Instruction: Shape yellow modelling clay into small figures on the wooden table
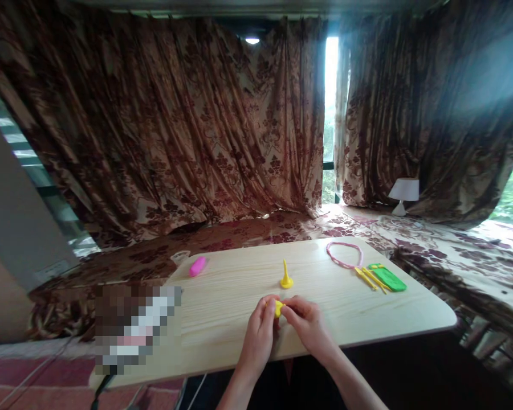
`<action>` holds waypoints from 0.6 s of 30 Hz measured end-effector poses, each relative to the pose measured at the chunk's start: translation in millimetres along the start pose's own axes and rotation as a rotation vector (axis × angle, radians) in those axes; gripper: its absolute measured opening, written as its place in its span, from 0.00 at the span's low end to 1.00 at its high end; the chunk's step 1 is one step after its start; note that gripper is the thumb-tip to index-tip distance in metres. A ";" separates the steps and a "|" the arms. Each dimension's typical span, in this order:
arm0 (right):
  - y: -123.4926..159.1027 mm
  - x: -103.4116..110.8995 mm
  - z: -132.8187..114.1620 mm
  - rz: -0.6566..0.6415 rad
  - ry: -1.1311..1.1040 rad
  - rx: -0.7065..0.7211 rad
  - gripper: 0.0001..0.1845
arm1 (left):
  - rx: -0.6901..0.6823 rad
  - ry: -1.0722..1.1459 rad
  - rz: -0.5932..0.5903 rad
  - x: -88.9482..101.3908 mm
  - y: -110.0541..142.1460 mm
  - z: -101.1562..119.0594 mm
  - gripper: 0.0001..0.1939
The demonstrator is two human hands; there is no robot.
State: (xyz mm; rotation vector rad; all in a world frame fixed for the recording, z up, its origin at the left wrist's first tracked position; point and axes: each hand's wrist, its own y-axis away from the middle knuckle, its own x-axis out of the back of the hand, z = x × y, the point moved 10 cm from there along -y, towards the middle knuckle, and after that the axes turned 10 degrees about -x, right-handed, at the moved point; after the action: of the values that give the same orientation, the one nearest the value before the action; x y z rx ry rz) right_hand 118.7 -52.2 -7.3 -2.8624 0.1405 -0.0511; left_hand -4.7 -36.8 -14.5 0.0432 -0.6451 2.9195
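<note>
Just above the near part of the table, my left hand (260, 327) and my right hand (305, 322) meet around a small yellow lump of what looks like modelling clay (278, 308). The left fingers are closed about it from the left, and the right thumb and fingers pinch it from the right. Much of the lump is hidden by the fingers. Directly beyond the hands, a yellow piece (286, 278) with a round base and a thin pointed stem stands upright, touched by neither hand.
The pale wooden table (222, 319) carries a pink oblong piece (197, 266) at far left. To the right lie a pink twisted loop (344, 263), thin yellow sticks (370, 279) and a green slab (389, 278). A blurred-out object (141, 330) covers the left edge. A white lamp (404, 191) stands behind.
</note>
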 end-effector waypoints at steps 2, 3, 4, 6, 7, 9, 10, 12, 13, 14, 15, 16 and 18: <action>-1.6 2.3 3.0 0.027 -0.002 -0.003 0.10 | -0.007 0.018 0.001 0.7 -0.7 0.2 0.21; -2.0 2.5 3.8 0.030 -0.003 -0.003 0.10 | -0.010 0.027 0.006 2.0 -1.1 0.4 0.20; -2.0 2.2 3.8 0.029 -0.003 -0.001 0.10 | -0.012 0.036 0.013 3.7 -1.5 0.3 0.20; -0.6 0.7 1.5 0.018 -0.001 0.005 0.12 | -0.014 0.051 0.035 7.2 -2.6 -1.0 0.19; 0.7 -0.4 -0.8 0.009 0.001 0.011 0.15 | -0.016 0.054 0.046 8.5 -3.2 -1.7 0.19; 4.0 -3.3 -7.1 -0.011 0.009 0.034 0.23 | -0.030 0.054 0.060 8.6 -4.4 -2.1 0.18; 5.6 -4.9 -10.4 -0.023 0.017 0.050 0.25 | -0.039 0.051 0.059 7.3 -4.8 -1.5 0.17; 7.9 -7.0 -15.3 -0.035 0.035 0.082 0.23 | -0.058 0.044 0.043 2.9 -5.1 0.8 0.15; 8.3 -6.6 -16.2 -0.028 0.043 0.093 0.21 | -0.063 0.041 0.032 0.5 -4.9 2.1 0.15; 8.3 -5.2 -16.0 -0.012 0.049 0.100 0.19 | -0.065 0.038 0.020 -1.5 -4.6 3.2 0.15; 7.8 -3.3 -15.0 0.007 0.053 0.102 0.18 | -0.065 0.033 0.011 -2.8 -4.2 4.2 0.15; 7.3 -1.1 -13.5 0.029 0.056 0.102 0.17 | -0.063 0.028 0.004 -3.5 -3.9 4.9 0.16; 6.1 2.3 -10.6 0.059 0.060 0.097 0.16 | -0.055 0.017 -0.010 -4.1 -3.4 5.9 0.16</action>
State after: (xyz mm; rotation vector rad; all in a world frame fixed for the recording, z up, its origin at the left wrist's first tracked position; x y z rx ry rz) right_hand 119.9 -61.2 1.2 -2.7596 0.2278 -0.1291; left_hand -0.2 -36.8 -8.0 0.0152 -0.7206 2.8880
